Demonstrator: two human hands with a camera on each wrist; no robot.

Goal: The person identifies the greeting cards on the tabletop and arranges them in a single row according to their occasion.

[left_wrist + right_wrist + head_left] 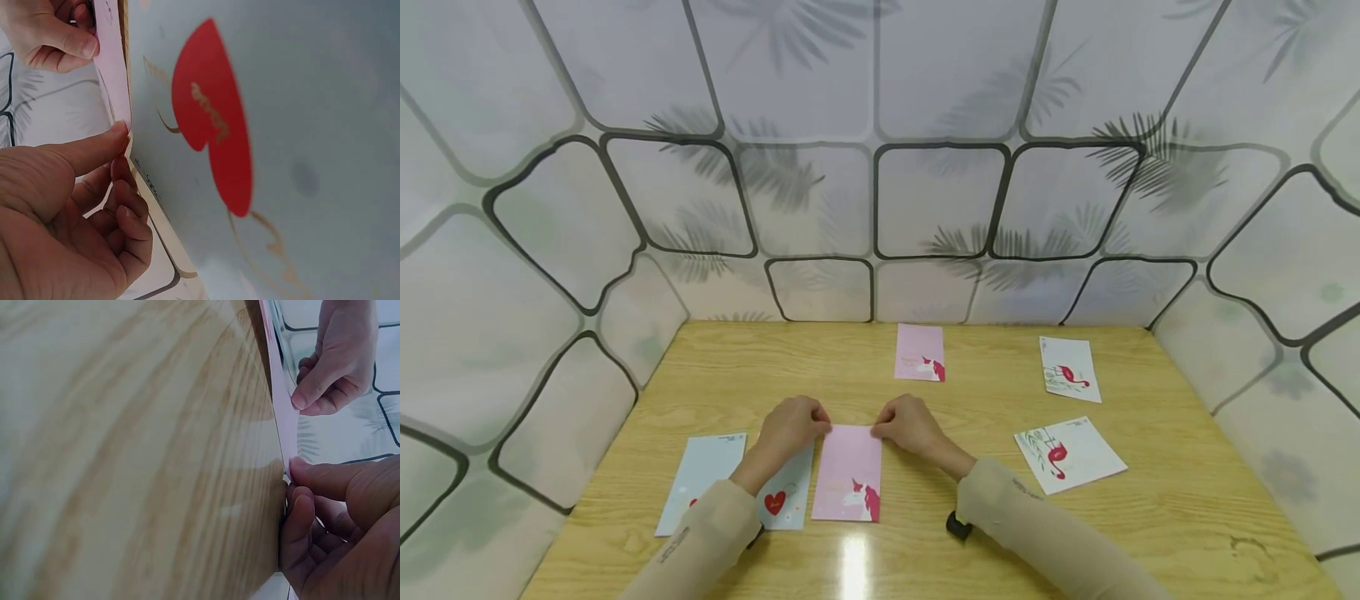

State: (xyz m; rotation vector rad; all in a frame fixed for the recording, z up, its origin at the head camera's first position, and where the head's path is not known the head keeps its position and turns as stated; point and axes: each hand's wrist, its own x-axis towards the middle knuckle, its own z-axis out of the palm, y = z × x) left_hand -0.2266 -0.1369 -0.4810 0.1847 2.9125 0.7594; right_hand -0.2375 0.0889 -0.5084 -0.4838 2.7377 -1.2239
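A pink card with a unicorn lies in front of the person, its far edge between both hands. The left hand pinches the card's far left corner between thumb and fingers. At the far right corner, the right hand pinches it the same way. In the left wrist view, the left thumb presses on the pink edge beside a pale blue card with a red heart. The right wrist view shows the right thumb on the card's corner, close over the wooden table.
Another pale blue card lies at the left, partly under the left forearm. A second pink unicorn card sits near the back edge. Two white flamingo cards lie at the right. Patterned fabric walls enclose the table.
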